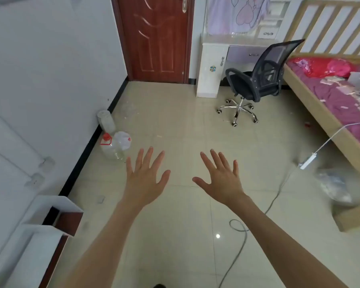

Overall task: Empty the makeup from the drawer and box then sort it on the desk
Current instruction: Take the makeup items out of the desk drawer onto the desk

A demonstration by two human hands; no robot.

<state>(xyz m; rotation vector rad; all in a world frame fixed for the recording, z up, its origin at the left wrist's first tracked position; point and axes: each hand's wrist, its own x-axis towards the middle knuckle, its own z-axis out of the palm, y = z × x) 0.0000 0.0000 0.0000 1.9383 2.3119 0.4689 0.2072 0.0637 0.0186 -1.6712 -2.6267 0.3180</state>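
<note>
My left hand [146, 179] and my right hand [220, 179] are stretched out in front of me over the tiled floor, palms down, fingers spread, holding nothing. Far across the room stands a white desk [212, 59] with a lilac drawer [247, 54] that is closed. A black mesh office chair [256, 80] stands in front of the desk. No makeup or box can be made out from here.
A brown door [154, 38] is at the back. A wooden bed [328, 96] with a purple sheet and scattered items runs along the right. Plastic bottles [114, 144] stand by the left wall. A power strip [308, 161] and cable lie on the floor. White shelves [50, 215] are at lower left.
</note>
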